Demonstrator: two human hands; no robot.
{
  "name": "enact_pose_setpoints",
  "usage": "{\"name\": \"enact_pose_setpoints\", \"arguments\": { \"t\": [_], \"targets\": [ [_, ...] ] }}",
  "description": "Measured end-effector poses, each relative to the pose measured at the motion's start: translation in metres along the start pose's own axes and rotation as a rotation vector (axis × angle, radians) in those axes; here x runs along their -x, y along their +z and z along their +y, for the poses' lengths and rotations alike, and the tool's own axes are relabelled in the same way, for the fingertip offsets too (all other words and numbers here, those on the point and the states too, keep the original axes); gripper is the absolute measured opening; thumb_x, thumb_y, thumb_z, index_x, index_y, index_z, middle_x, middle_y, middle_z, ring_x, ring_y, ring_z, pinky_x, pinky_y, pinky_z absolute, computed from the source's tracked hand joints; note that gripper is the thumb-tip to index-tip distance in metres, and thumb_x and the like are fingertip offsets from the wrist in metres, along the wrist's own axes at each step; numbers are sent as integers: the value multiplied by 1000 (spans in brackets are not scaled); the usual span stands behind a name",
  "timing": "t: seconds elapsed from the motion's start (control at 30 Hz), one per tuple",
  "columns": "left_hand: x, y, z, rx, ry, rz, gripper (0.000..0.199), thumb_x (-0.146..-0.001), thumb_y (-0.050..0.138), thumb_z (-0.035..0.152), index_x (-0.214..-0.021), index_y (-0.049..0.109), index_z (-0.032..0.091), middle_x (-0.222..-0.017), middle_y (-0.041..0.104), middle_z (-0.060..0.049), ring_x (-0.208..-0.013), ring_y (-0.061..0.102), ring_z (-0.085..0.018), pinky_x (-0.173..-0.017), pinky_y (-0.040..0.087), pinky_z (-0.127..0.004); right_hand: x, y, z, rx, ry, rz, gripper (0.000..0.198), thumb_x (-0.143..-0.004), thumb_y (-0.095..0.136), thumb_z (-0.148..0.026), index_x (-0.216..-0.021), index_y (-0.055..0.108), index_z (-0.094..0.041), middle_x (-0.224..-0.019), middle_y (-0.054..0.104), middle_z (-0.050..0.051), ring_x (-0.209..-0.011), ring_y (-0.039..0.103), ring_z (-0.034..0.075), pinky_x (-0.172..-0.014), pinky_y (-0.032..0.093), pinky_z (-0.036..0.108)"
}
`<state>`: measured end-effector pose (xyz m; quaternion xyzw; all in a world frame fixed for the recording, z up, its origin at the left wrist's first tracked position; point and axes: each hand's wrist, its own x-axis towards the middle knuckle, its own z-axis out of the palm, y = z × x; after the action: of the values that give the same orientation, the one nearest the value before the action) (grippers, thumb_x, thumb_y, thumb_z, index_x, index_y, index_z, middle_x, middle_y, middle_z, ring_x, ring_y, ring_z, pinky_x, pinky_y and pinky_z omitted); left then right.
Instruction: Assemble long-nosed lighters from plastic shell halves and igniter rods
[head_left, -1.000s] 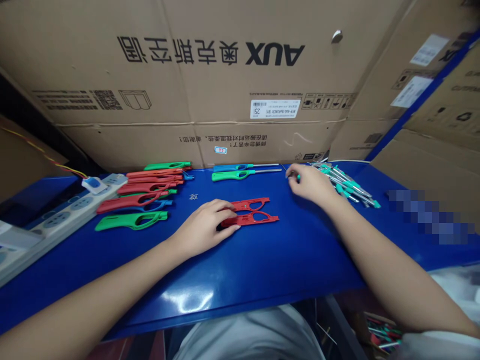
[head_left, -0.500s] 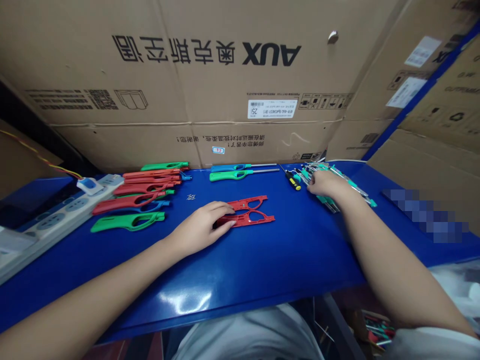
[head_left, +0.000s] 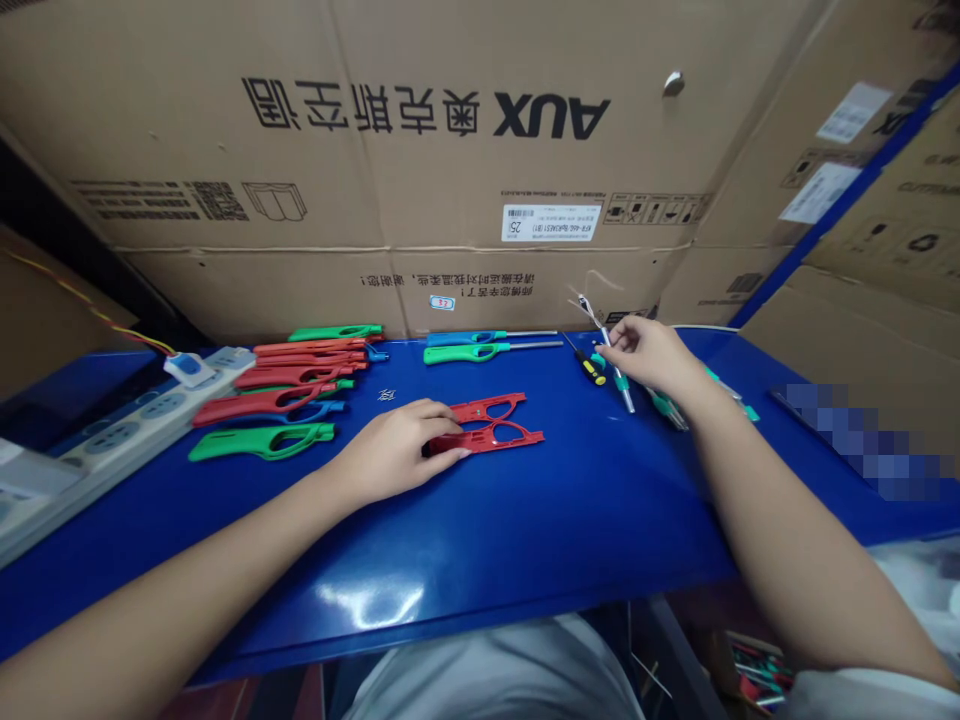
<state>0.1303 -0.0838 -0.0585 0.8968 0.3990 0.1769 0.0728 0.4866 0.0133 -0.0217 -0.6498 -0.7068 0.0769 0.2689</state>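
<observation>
My left hand (head_left: 401, 447) rests on two red lighter casing halves (head_left: 480, 438) lying side by side on the blue table, thumb and fingers closed over their left ends. Their trigger loops point right. In my right hand (head_left: 651, 352), thumb and fingertips pinch a lighter's metal tube assembly (head_left: 621, 378) with a green part and thin wires at its upper end. It is held at a slant above the table. Under and behind that hand lies a pile of similar tube assemblies (head_left: 667, 408), partly hidden. A black-and-yellow screwdriver (head_left: 594, 373) lies just left of it.
Several coloured lighter casings (head_left: 262, 440) are lined up at the left, beside a white power strip (head_left: 135, 430). Two lighters with metal tubes (head_left: 465, 352) lie at the back, near small metal pieces (head_left: 386, 396). A cardboard wall (head_left: 420, 210) borders the table (head_left: 525, 530).
My right hand has lifted one tube assembly out of the pile and moved it slightly left. My left hand stays on the red casing halves. The view has shifted slightly.
</observation>
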Motion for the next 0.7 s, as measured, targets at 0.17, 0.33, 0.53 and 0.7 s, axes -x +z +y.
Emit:
{"name": "enact_pose_setpoints", "arguments": {
  "t": [0.17,0.33,0.53,0.7],
  "targets": [
    [-1,-13,-6,-70,56,-79,25,-97,57,37,-106,73,20,-109,72,-8,-100,68,-24,-87,55,-34,14,-2,-19,-83,-349,-181,20,-85,63,-40,-86,56,-21,-76,66,3,-70,61,18,-68,46,29],
    [0,-26,-12,-58,116,-122,21,-94,59,34,-104,73,23,-108,73,-6,-100,69,-23,-88,53,-32,26,6,-34,-160,-528,-392,21,-90,60,-41,-91,59,-21,-85,67,4,-76,60,17,-73,47,30],
    [0,-24,-7,-45,5,31,30,-92,61,48,-100,66,20,-105,71,-8,-96,68,-25,-83,54,-34,39,19,-50,-296,-611,-558,21,-91,62,-39,-93,60,-19,-87,66,4,-77,58,16,-72,47,28],
    [-2,-6,0,255,-148,150,38,-97,56,48,-122,54,20,-115,71,-7,-99,69,-22,-85,55,-33,45,24,-58,-374,-630,-579,22,-92,62,-40,-95,60,-18,-88,65,3,-77,56,14,-71,46,27]
  ]
}}
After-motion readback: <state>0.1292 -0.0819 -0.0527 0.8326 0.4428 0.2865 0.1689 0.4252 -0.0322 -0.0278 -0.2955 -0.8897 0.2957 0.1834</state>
